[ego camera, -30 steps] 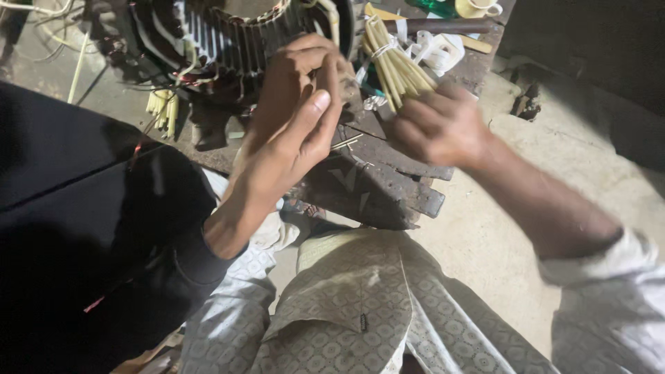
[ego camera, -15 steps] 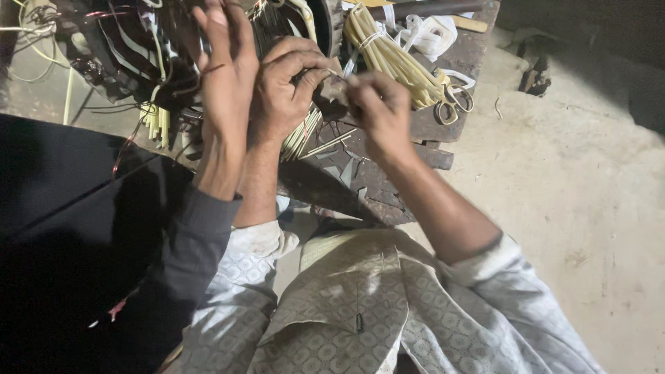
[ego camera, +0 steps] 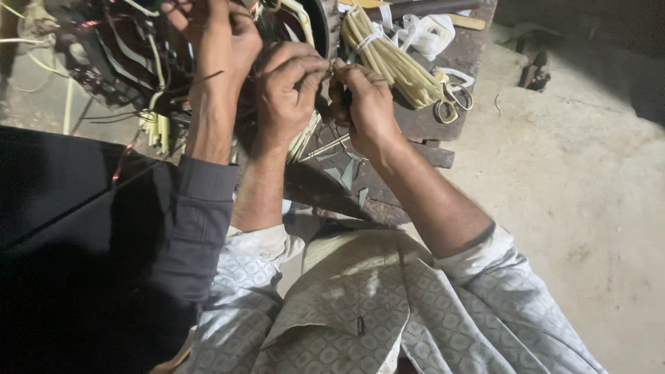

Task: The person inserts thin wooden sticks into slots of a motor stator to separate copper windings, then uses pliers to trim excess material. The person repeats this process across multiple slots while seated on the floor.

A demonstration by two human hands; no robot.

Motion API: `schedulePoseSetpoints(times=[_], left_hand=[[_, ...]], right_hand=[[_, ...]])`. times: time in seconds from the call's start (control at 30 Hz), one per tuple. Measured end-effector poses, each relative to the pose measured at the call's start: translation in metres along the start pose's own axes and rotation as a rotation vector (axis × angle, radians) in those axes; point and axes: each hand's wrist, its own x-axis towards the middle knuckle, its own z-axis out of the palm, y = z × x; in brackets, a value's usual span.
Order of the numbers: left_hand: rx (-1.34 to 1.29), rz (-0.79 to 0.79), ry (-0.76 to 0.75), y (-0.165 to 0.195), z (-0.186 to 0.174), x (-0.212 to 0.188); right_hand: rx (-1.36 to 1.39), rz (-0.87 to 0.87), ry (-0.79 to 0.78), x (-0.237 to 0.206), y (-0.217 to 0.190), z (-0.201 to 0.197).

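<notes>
Far left: a tangle of wires (ego camera: 131, 62) in black, red and cream spills from the open end of a motor housing (ego camera: 315, 28), with a cluster of cream sleeve ends (ego camera: 158, 128) hanging below it. A co-worker's hand (ego camera: 215, 41) in a dark grey sleeve (ego camera: 197, 221) reaches up into that tangle; its fingers are buried among the wires, so the grip cannot be read.

Just right of it, the person's left hand (ego camera: 291, 86) is curled tight, fingertips pinched together on something thin at the housing's edge (probably a wire or a piece of sleeving, too small and dark to tell). The right hand (ego camera: 367, 104) is clenched the same way, thumb and fingers pinched; the two hands meet fingertip to fingertip near the top middle of the view. Cream sleeves (ego camera: 305, 138) poke out beneath the left hand.

Further right, on the dark wooden bench (ego camera: 415, 125), lies a tied bundle of cream sleeving (ego camera: 391, 59), scissors (ego camera: 454, 100) touching its lower end, white tape (ego camera: 429, 31) just behind. Paper scraps (ego camera: 346, 173) litter the bench near the wrists. Far right is bare concrete floor (ego camera: 582, 187).
</notes>
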Motion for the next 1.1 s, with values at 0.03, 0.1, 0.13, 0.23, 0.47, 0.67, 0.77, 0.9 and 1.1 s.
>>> schedulePoseSetpoints(times=[0.03,0.1,0.13,0.23,0.47,0.67,0.77,0.9,1.1], left_hand=[[-0.008,-0.006,-0.003,0.0,0.001,0.0],[-0.016,-0.017,0.003,0.001,0.001,0.0],[-0.017,-0.012,0.014,0.001,0.002,-0.001],[-0.009,-0.036,0.031,0.003,0.003,0.0],[0.056,-0.019,0.005,0.005,0.003,0.004],[0.007,0.001,-0.006,0.006,0.003,0.004],[0.054,0.019,-0.006,0.007,0.002,0.007],[0.024,-0.109,-0.076,0.011,0.0,0.016],[0.155,-0.107,-0.114,0.01,0.006,0.029]], right_hand=[[-0.011,0.009,-0.008,-0.005,-0.007,-0.007],[0.026,0.044,0.037,-0.023,-0.018,-0.025],[0.073,0.06,0.087,-0.032,-0.024,-0.035],[0.026,0.024,0.187,-0.053,-0.031,-0.047],[0.009,0.127,0.04,-0.015,-0.012,0.007],[0.062,0.194,0.079,-0.013,-0.029,-0.028],[0.043,0.09,0.275,-0.03,-0.047,-0.059],[-0.484,-0.364,0.03,-0.062,-0.053,-0.071],[-1.416,-0.887,-0.02,-0.057,-0.071,-0.033]])
